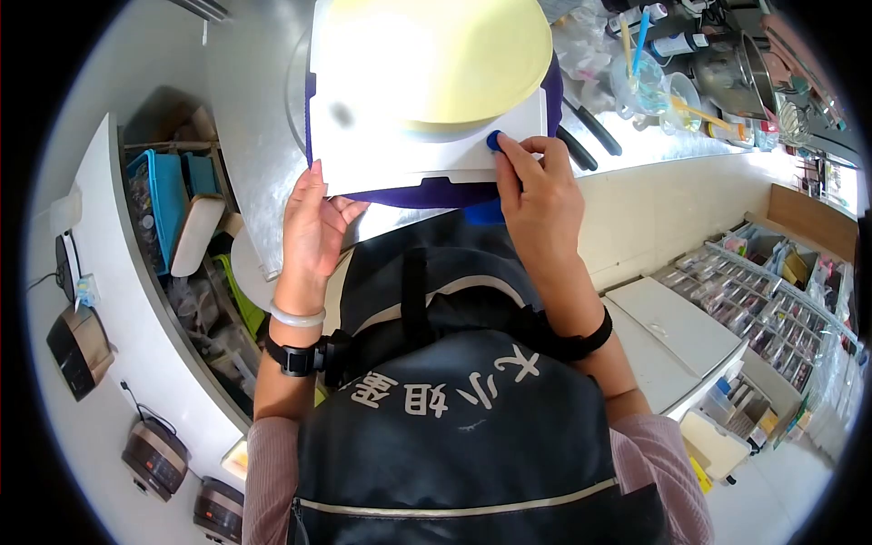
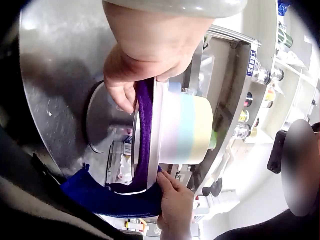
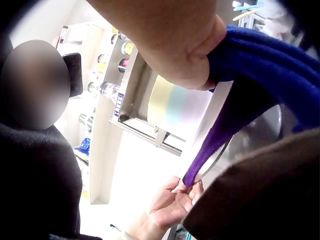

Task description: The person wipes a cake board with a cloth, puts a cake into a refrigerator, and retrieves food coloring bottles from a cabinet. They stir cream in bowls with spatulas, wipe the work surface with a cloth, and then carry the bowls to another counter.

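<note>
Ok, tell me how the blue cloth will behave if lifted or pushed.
The blue cloth is probably floppy: in the left wrist view it bends in a curve away from the right hand. If pushed, it would likely bunch up, given the folds along it in the right wrist view. Its fuzzy-looking surface suggests it isn't very slippery.

A shiny metal bench (image 1: 245, 118) carries a turntable (image 2: 97, 120), its round base standing in from the near left corner. Right of it, two black-handled tools (image 1: 598, 132) lie with their handles close to the near edge. Toward the right end sit clear plastic bags (image 1: 584, 50), clear cups (image 1: 636, 91) and a metal bowl (image 1: 734, 80), crowded together.
</note>
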{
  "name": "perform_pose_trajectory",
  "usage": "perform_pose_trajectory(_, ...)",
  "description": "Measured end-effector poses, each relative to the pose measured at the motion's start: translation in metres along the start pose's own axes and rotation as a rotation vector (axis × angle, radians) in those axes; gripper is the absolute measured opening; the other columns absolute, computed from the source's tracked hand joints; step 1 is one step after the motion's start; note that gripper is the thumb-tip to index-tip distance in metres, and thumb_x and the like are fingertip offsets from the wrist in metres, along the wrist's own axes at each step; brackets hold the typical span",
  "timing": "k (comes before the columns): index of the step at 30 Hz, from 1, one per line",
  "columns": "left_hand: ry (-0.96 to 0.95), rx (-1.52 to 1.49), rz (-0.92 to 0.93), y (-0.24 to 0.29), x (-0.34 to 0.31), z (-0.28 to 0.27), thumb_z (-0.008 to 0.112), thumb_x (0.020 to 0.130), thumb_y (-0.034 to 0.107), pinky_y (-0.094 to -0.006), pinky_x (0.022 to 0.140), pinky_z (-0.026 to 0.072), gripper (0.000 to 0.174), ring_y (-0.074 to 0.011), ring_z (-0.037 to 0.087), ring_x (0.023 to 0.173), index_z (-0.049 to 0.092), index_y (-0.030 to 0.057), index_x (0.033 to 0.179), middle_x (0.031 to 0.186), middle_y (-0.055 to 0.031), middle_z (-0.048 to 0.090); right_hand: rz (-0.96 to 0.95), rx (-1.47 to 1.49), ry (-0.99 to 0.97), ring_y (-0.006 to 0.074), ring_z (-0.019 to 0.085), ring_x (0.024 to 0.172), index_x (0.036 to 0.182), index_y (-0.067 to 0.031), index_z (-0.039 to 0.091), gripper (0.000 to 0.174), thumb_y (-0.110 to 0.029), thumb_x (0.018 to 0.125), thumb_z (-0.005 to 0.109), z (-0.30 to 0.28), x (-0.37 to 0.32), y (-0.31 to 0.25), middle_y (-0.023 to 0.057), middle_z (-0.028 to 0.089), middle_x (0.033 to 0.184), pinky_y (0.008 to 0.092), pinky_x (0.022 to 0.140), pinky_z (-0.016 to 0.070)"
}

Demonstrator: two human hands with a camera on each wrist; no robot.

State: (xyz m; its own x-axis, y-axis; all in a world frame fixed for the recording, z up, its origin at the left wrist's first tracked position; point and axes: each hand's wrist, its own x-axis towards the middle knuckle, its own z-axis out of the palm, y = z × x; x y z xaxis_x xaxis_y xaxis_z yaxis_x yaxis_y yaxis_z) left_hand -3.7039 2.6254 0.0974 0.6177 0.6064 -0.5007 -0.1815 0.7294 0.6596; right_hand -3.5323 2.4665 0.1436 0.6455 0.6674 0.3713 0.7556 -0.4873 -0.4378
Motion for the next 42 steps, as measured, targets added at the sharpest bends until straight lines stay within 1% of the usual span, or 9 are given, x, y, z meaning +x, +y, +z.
perform_pose_trajectory(4, 0.012, -0.002, -0.008, -0.004, 0.001, -0.002, 0.048, 0.092, 0.026, -0.0334, 0.071, 0.0537, 0.021, -0.0185, 0.063, 0.078, 0.054, 0.0068, 0.099, 0.095, -0.0093, 0.063, -0.011, 0.031, -0.043, 0.0206, 0.056, 0.064, 0.096, -0.0076, 0.066, 0.017, -0.008, 0.079, 0.062, 0.001, -0.001, -0.006, 0.0061, 0.053, 0.085, 0.0298, 0.054, 0.0445)
perform_pose_trajectory(7, -0.043, -0.047, -0.009, -0.006, 0.000, -0.007, 0.046, 0.092, 0.016, -0.0343, 0.071, 0.0547, 0.021, -0.0182, 0.062, 0.076, 0.051, 0.0061, 0.109, 0.100, -0.0098, 0.061, -0.027, 0.031, -0.065, 0.0207, 0.056, 0.063, 0.096, -0.0082, 0.066, 0.018, -0.007, 0.079, 0.061, 0.001, -0.002, -0.010, 0.0057, 0.053, 0.086, 0.0299, 0.053, 0.0443)
perform_pose_trajectory(9, -0.030, -0.028, -0.016, -0.007, -0.001, -0.005, 0.046, 0.092, 0.016, -0.0346, 0.072, 0.0548, 0.020, -0.0177, 0.062, 0.075, 0.052, 0.0062, 0.109, 0.100, -0.0095, 0.061, -0.010, 0.053, -0.129, 0.0229, 0.055, 0.077, 0.096, -0.0075, 0.065, 0.021, -0.008, 0.076, 0.063, -0.001, -0.003, -0.012, 0.0069, 0.050, 0.087, 0.0323, 0.057, 0.0461)
perform_pose_trajectory(13, 0.001, -0.017, -0.012, -0.007, -0.002, 0.002, 0.050, 0.091, 0.027, -0.0330, 0.068, 0.0551, 0.022, -0.0191, 0.064, 0.071, 0.055, 0.0066, 0.097, 0.094, -0.0104, 0.063, -0.035, 0.060, -0.147, 0.0226, 0.055, 0.077, 0.097, -0.0078, 0.065, 0.022, -0.008, 0.075, 0.063, 0.000, -0.003, -0.014, 0.0066, 0.049, 0.087, 0.0320, 0.057, 0.0461)
perform_pose_trajectory(24, 0.034, -0.031, -0.046, -0.013, -0.009, 0.005, 0.050, 0.091, 0.028, -0.0329, 0.069, 0.0537, 0.023, -0.0182, 0.063, 0.070, 0.052, 0.0066, 0.099, 0.093, -0.0095, 0.063, -0.078, 0.097, -0.146, 0.0216, 0.056, 0.070, 0.096, -0.0108, 0.067, 0.020, -0.007, 0.077, 0.062, 0.003, -0.004, -0.018, 0.0052, 0.053, 0.087, 0.0315, 0.055, 0.0453)
perform_pose_trajectory(28, 0.024, -0.045, -0.035, -0.012, -0.006, 0.003, 0.050, 0.091, 0.029, -0.0325, 0.068, 0.0534, 0.024, -0.0184, 0.063, 0.070, 0.052, 0.0062, 0.101, 0.093, -0.0098, 0.062, 0.055, -0.061, -0.047, 0.0223, 0.056, 0.076, 0.093, -0.0114, 0.066, 0.020, -0.008, 0.074, 0.064, -0.006, 0.004, 0.008, 0.0044, 0.052, 0.086, 0.0319, 0.059, 0.0462)
perform_pose_trajectory(36, 0.009, -0.043, -0.021, -0.011, -0.006, 0.004, 0.050, 0.091, 0.029, -0.0322, 0.068, 0.0538, 0.025, -0.0182, 0.063, 0.069, 0.053, 0.0055, 0.100, 0.091, -0.0100, 0.063, -0.010, -0.018, -0.049, 0.0214, 0.056, 0.076, 0.092, -0.0105, 0.067, 0.018, -0.008, 0.075, 0.063, -0.004, 0.008, 0.006, 0.0044, 0.052, 0.085, 0.0311, 0.057, 0.0456)
perform_pose_trajectory(38, 0.004, -0.044, -0.022, -0.011, -0.005, 0.003, 0.050, 0.091, 0.029, -0.0322, 0.067, 0.0540, 0.025, -0.0182, 0.063, 0.069, 0.053, 0.0054, 0.099, 0.091, -0.0101, 0.063, -0.026, -0.002, -0.052, 0.0172, 0.053, 0.062, 0.094, -0.0098, 0.067, 0.017, -0.007, 0.078, 0.062, -0.004, 0.007, 0.004, 0.0037, 0.053, 0.084, 0.0286, 0.053, 0.0430)
perform_pose_trajectory(42, -0.004, -0.053, -0.017, -0.010, -0.006, 0.003, 0.050, 0.091, 0.028, -0.0321, 0.066, 0.0545, 0.025, -0.0181, 0.063, 0.068, 0.054, 0.0052, 0.099, 0.091, -0.0102, 0.063, -0.050, 0.001, -0.069, 0.0179, 0.054, 0.063, 0.095, -0.0099, 0.067, 0.018, -0.007, 0.078, 0.062, -0.002, 0.006, 0.002, 0.0034, 0.053, 0.085, 0.0291, 0.053, 0.0433)
